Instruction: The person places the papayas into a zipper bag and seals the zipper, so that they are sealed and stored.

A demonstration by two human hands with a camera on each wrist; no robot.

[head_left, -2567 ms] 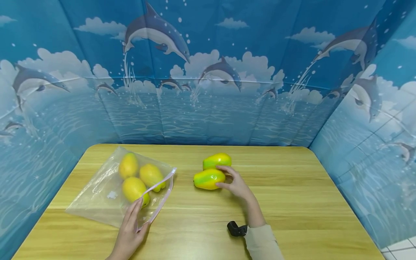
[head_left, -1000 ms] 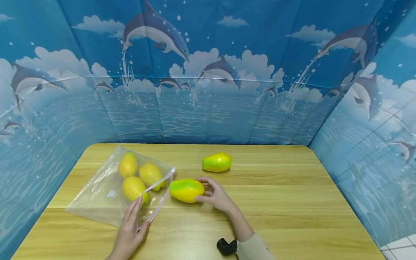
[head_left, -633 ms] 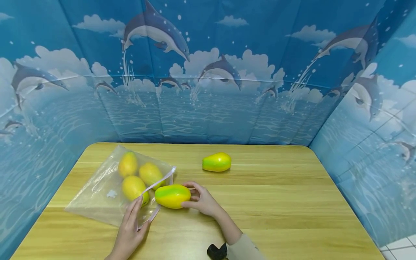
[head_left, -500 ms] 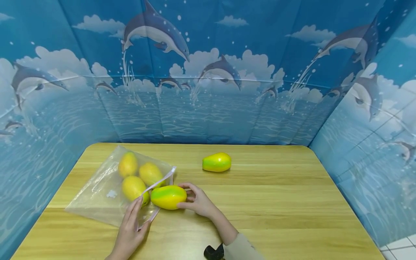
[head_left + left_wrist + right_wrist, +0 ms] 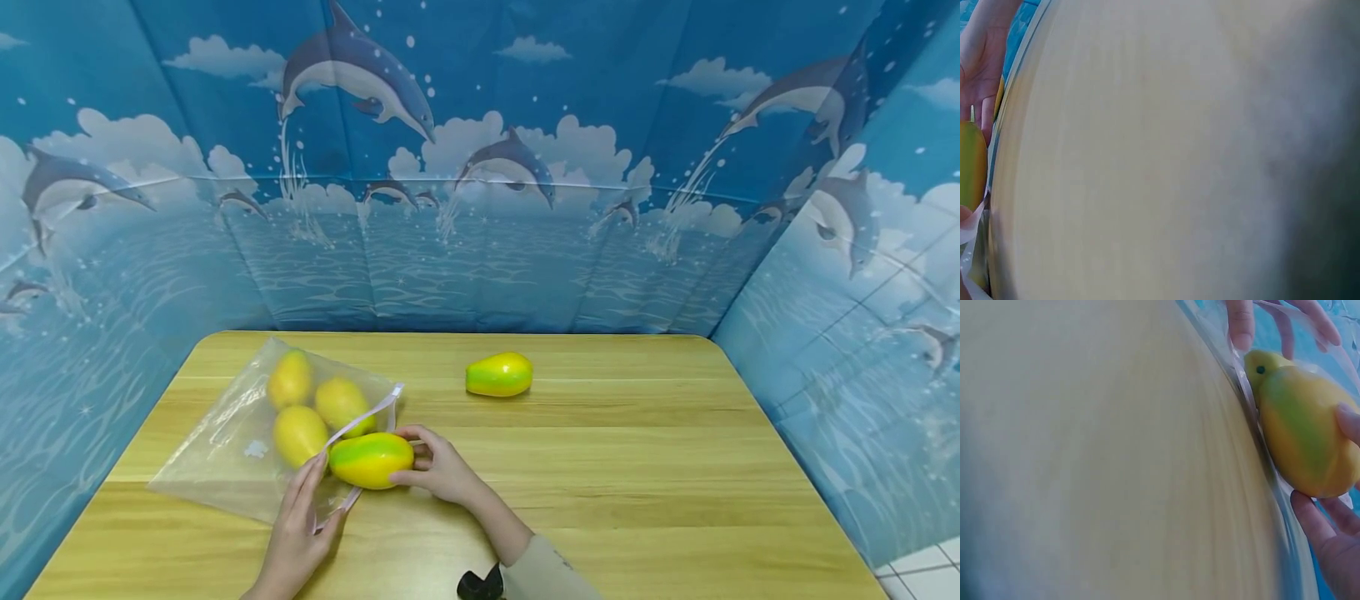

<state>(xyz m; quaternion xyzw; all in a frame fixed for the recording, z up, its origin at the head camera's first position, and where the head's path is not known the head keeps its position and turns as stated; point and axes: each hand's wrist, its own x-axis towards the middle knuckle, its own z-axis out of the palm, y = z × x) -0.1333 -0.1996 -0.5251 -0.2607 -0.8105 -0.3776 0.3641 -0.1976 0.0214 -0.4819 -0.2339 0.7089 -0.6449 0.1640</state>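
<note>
A clear plastic zip bag [image 5: 217, 462] with a pale pink zip edge lies at the table's left. Three yellow fruits, like the yellow fruit [image 5: 298, 433], are inside it. My left hand [image 5: 296, 525] holds the bag's mouth apart, fingers at the upper lip and thumb by the lower one. My right hand [image 5: 442, 471] grips the wide end of a yellow-green papaya [image 5: 371, 460], thumb and fingers on either side. Its far end is at the bag's mouth, beside the left fingertips. The right wrist view shows this papaya [image 5: 1307, 434] close up, between both hands.
A second yellow-green papaya [image 5: 499, 374] lies farther back on the wooden table [image 5: 637, 467]. A black device [image 5: 480, 583] sits at the right sleeve. Behind the table hangs a blue dolphin-print curtain [image 5: 480, 258].
My right hand has taken the nearer papaya from beside the other one and carried it left and toward me, to the bag's mouth. The left hand has stayed at the bag.
</note>
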